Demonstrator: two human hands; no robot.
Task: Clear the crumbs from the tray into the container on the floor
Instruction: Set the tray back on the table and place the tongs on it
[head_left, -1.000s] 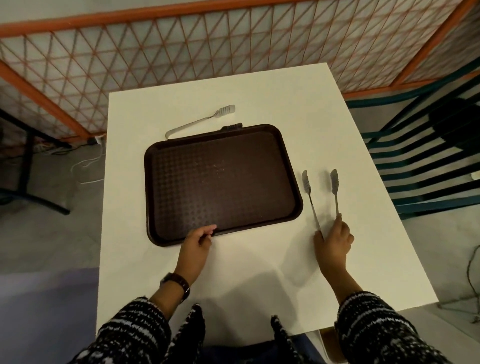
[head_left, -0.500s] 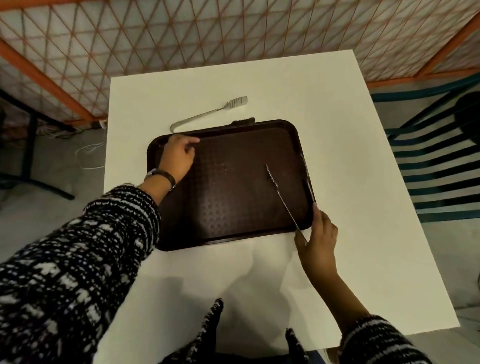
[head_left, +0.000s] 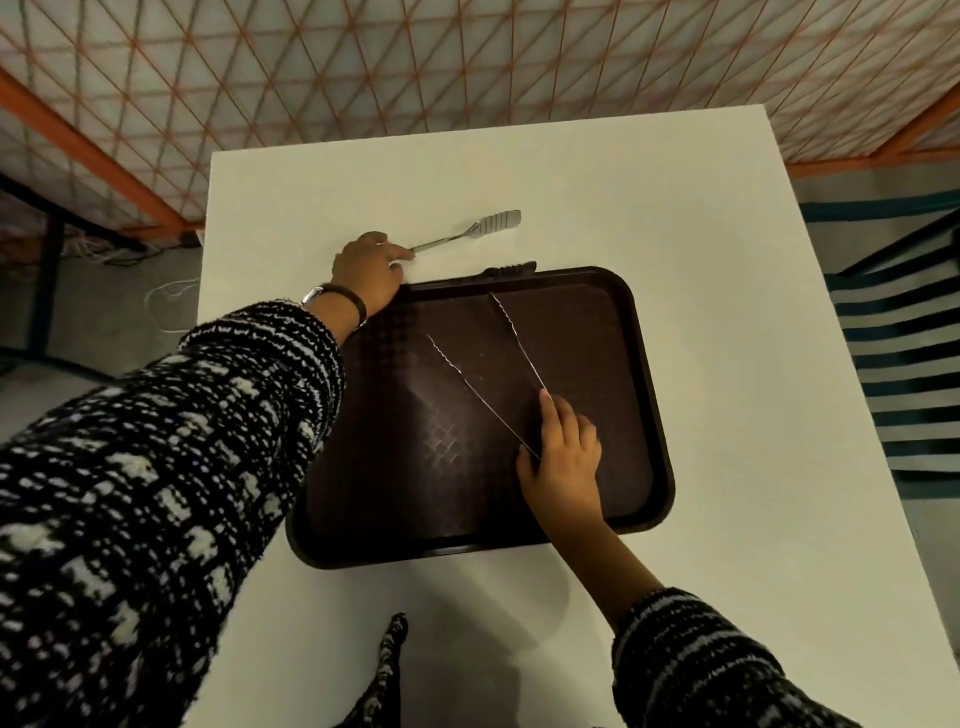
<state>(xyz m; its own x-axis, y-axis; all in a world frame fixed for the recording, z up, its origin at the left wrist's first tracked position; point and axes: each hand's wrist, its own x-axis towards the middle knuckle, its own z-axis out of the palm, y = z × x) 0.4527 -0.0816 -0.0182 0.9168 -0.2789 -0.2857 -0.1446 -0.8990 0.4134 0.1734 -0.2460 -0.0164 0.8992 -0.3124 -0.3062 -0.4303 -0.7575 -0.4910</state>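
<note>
A dark brown tray (head_left: 644, 405) lies flat on the white table (head_left: 727, 260). My right hand (head_left: 563, 457) is over the tray's right half, shut on a pair of metal tongs (head_left: 483, 374) whose two arms spread apart toward the tray's far side. My left hand (head_left: 369, 267) reaches past the tray's far left corner and rests on the handle end of a second metal tool (head_left: 478, 231) that lies on the table; its flat ridged head points right. Crumbs are too small to make out. No container is in view.
An orange lattice fence (head_left: 467, 67) runs behind the table. A teal slatted chair (head_left: 893, 353) stands to the right. Cables (head_left: 166, 296) lie on the floor at the left. A small black object (head_left: 511, 270) pokes out behind the tray's far rim.
My left hand moved from the tray's far left corner onto the metal tool beyond it. My right hand carried the tongs further in over the tray, arms now spread wide.
</note>
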